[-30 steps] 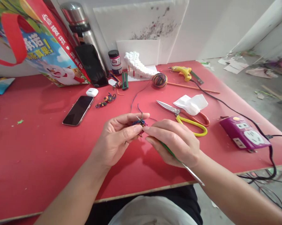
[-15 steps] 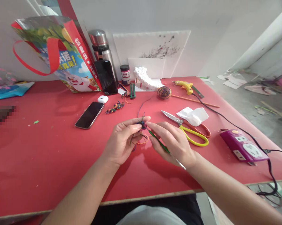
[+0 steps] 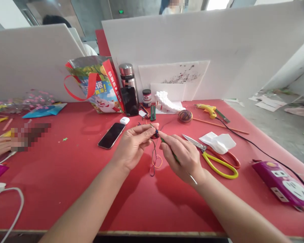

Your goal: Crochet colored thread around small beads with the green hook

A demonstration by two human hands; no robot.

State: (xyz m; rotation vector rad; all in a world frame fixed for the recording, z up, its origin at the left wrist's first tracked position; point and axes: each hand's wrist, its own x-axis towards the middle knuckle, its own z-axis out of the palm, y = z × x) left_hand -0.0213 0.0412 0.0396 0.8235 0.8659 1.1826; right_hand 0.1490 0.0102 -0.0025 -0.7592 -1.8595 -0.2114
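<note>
Between my fingers is a small piece of dark multicoloured crochet (image 3: 156,134). My left hand (image 3: 133,145) pinches it from the left, thumb on top. Closed round a green-handled crochet hook (image 3: 176,158) is my right hand (image 3: 183,153), its fingertips close to the crochet piece; the metal back end of the hook sticks out below the palm. The hook's front tip is hidden at the work. Loose yarn ends (image 3: 155,163), dark and orange, dangle beneath. A thin strand runs back toward the multicoloured yarn ball (image 3: 185,115).
Right of my hands lie scissors (image 3: 210,155), crumpled tissue (image 3: 217,141) and a purple power socket (image 3: 283,182). A glue gun (image 3: 207,109) lies behind. To the left are a phone (image 3: 112,135), earbud case (image 3: 125,120) and gift bag (image 3: 98,87). Another person's hand (image 3: 1,145) is far left.
The camera view has tilted up and turned left, showing more background and another person's hand. My right fingers have curled more round the hook; both hands stay at the crochet piece.
</note>
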